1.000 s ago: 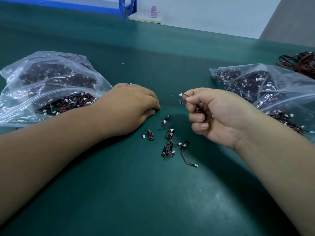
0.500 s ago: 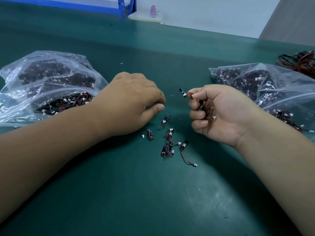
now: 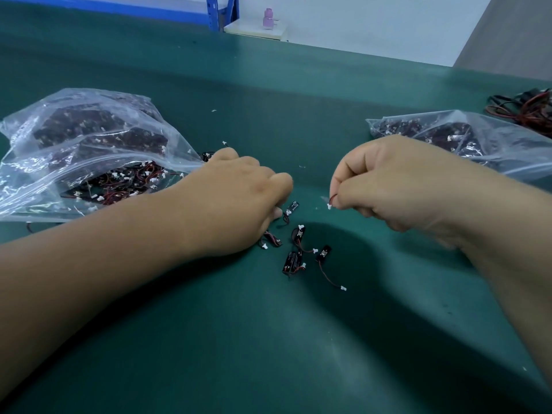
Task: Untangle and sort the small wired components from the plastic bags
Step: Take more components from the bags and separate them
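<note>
Green matting (image 3: pixel 268 339) fills my remote feed: the right hand (image 3: pixel 388 186) pinches one wired component (image 3: pixel 330 202) by its red lead; the left hand (image 3: pixel 239 198) curls over the loose components (image 3: pixel 294 259) between them, fingertips hidden (its grip I cannot tell). Leads want slow, single pulls, I judge. A left bag (image 3: pixel 74 150) and a right bag (image 3: pixel 493 144) flank them; blue shelving (image 3: pixel 212 13) stands beyond.
</note>
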Available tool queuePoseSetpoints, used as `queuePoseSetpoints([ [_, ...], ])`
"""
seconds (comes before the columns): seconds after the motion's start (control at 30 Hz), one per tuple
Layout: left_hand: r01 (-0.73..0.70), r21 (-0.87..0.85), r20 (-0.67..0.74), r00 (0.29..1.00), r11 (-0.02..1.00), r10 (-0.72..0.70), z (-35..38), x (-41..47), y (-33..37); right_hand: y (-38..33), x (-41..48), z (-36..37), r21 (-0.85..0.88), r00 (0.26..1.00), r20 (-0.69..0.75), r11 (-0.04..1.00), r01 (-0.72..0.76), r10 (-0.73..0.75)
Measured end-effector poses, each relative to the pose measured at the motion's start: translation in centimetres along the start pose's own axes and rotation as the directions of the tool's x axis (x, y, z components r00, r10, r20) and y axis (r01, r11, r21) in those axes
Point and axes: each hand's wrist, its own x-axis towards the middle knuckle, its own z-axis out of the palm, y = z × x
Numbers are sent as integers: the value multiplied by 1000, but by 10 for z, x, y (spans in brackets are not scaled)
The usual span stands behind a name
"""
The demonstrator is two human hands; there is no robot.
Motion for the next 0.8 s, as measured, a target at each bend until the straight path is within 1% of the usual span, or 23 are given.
queuePoseSetpoints([
  [0.03, -1, -6, 0, 1000, 1000, 1, -1, 0, 1, 0, -1, 1, -85, 999, -21, 996, 31, -33],
  [0.1, 0, -20, -10, 1000, 1000, 0, -1, 0, 2, 0, -2, 2, -180, 997, -44, 982, 59, -68],
  [0.2, 11, -74, -42, 999, 997, -14, 1, 1, 2, 1, -3, 6, -241, 995, -47, 968, 71, -84],
  [0.27, 9, -132, -78, 997, 991, -20, 2, 2, 1, 2, -2, 8, -256, 996, -21, 964, 74, -82],
  [0.37, -9, -185, -88, 996, 983, -7, 0, 1, 1, 3, -2, 6, -215, 997, -7, 974, 76, -79],
  [0.57, -48, -142, 1, 999, 989, 48, -3, 1, 1, 4, 0, 1, -137, 996, -11, 987, 87, -90],
  [0.7, -47, -169, -24, 999, 984, 44, -2, 0, 0, 3, -1, -2, -61, 991, 48, 990, 128, -125],
  [0.8, -41, -206, -37, 999, 978, 35, 0, 1, -1, 4, 0, -2, -38, 988, 58, 989, 144, -142],
])
